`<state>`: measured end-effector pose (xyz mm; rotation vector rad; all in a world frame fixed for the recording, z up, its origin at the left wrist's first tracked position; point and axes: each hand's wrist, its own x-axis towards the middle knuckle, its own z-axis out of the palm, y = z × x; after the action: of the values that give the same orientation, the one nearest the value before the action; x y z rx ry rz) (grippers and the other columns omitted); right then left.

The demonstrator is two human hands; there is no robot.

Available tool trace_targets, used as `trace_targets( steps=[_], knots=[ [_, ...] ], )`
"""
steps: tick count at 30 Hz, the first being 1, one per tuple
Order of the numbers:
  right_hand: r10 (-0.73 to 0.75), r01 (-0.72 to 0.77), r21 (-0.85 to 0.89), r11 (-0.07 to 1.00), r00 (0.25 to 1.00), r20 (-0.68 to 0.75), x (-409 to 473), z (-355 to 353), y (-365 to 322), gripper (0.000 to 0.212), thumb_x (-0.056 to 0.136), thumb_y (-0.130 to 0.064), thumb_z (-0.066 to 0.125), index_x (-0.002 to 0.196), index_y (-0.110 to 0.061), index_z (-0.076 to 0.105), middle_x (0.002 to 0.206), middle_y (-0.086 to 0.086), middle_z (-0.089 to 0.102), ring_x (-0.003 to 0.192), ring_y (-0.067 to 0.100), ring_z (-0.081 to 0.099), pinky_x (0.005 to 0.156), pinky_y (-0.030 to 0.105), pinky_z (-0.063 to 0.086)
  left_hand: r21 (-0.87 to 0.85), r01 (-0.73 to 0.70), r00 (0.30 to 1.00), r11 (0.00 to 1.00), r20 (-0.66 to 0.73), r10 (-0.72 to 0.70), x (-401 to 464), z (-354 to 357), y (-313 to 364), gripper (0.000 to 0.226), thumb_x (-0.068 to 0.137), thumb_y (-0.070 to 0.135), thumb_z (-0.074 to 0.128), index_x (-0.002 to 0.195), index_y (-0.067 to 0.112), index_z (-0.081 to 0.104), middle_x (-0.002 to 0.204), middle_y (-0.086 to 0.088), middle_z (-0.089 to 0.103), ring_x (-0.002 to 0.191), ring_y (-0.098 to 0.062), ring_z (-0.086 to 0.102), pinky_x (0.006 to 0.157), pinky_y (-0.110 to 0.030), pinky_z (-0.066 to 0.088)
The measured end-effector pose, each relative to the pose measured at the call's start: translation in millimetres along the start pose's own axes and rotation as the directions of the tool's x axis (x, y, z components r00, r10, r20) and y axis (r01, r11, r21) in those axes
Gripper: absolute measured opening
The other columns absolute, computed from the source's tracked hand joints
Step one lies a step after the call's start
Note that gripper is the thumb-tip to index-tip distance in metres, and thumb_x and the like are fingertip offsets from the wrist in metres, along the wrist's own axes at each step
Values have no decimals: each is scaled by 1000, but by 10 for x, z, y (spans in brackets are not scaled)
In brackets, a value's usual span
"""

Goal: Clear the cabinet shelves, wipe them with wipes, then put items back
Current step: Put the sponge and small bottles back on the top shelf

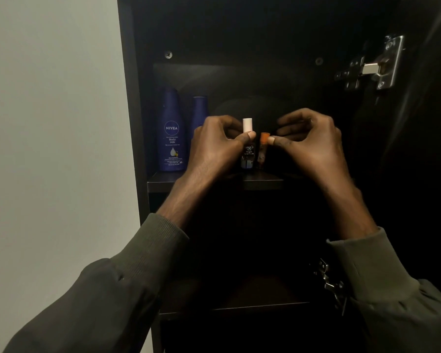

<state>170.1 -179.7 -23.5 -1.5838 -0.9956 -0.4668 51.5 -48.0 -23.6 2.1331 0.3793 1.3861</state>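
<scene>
Both hands are at the front of a dark cabinet shelf [262, 180]. My left hand [214, 146] pinches a small dark bottle with a white cap [248, 149], which stands on the shelf. Right beside it stands a small orange-capped bottle [263, 151], pinched near its cap by my right hand [311, 143]. A blue Nivea body milk bottle [172, 131] stands at the shelf's left. Behind it is a second blue bottle [199, 113], partly hidden by my left hand.
The cabinet's left side panel [130, 110] meets a pale wall [54, 123]. A metal door hinge [374, 67] sits at the upper right on the dark open door. A lower shelf [234, 308] lies below in shadow, with another hinge [331, 284] beside it.
</scene>
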Motion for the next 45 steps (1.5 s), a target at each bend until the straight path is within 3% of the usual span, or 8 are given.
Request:
trace_targets(
  steps=[3, 5, 16, 22, 28, 35, 41, 45],
  knots=[
    [0, -10, 44, 999, 977, 214, -26, -70, -58, 40, 69, -29, 86, 105, -29, 68, 90, -10, 73, 82, -3, 69, 78, 25, 58, 2, -21, 1000, 1000, 12, 21, -26, 21, 51, 14, 84, 35, 74, 93, 24, 74, 79, 11, 73, 77, 3, 69, 69, -27, 60],
    [-9, 0, 35, 999, 968, 250, -22, -63, -66, 42, 67, -30, 87, 105, -29, 68, 88, -10, 74, 81, -2, 70, 78, 29, 60, -4, -40, 999, 999, 22, 40, -38, 34, 98, 14, 84, 34, 74, 94, 24, 74, 79, 11, 73, 75, 3, 69, 64, -21, 57],
    [47, -46, -9, 999, 971, 233, 11, -145, -13, 33, 71, -26, 84, 98, -32, 66, 88, -7, 72, 84, 4, 69, 81, 36, 59, -120, -68, 995, 990, 66, 76, -56, 115, 166, 26, 79, 32, 80, 101, 17, 76, 87, 4, 77, 79, -1, 72, 75, -31, 62],
    [174, -144, -152, 978, 961, 213, 133, -135, 104, 38, 74, -19, 81, 108, -24, 63, 91, -9, 65, 85, 2, 61, 70, 21, 49, -153, -33, 997, 988, 60, 43, -70, 85, 89, 19, 82, 25, 78, 96, 11, 75, 86, 3, 71, 73, -7, 73, 67, -32, 63],
    [258, -187, -271, 944, 931, 257, 234, 8, 204, 32, 76, -18, 80, 105, -21, 67, 101, -2, 65, 94, 10, 63, 72, 25, 52, -129, -27, 996, 991, 85, 38, -84, 56, 83, 13, 84, 25, 75, 91, 15, 74, 90, -3, 72, 70, -10, 73, 62, -25, 60],
    [283, -213, -289, 933, 932, 226, 283, 70, 218, 28, 78, -15, 78, 102, -22, 64, 103, 0, 64, 92, 11, 62, 70, 26, 53, -80, -13, 996, 997, 82, 20, -69, 32, 28, 19, 83, 26, 77, 97, 14, 74, 87, 1, 74, 71, -4, 71, 56, -15, 54],
    [266, -202, -299, 933, 945, 192, 267, 84, 225, 35, 75, -15, 80, 105, -22, 63, 104, -1, 64, 93, 11, 63, 75, 28, 56, -96, -5, 993, 995, 115, 16, -79, 51, 58, 16, 83, 23, 77, 96, 14, 75, 82, 0, 75, 68, -6, 73, 64, -26, 62],
    [246, -179, -303, 936, 948, 200, 242, 61, 222, 36, 72, -19, 83, 103, -21, 65, 99, -1, 66, 89, 10, 64, 74, 28, 56, -78, -5, 993, 997, 121, 14, -86, 47, 63, 14, 83, 25, 77, 95, 19, 74, 81, 4, 74, 69, -4, 72, 63, -22, 60]
  ],
)
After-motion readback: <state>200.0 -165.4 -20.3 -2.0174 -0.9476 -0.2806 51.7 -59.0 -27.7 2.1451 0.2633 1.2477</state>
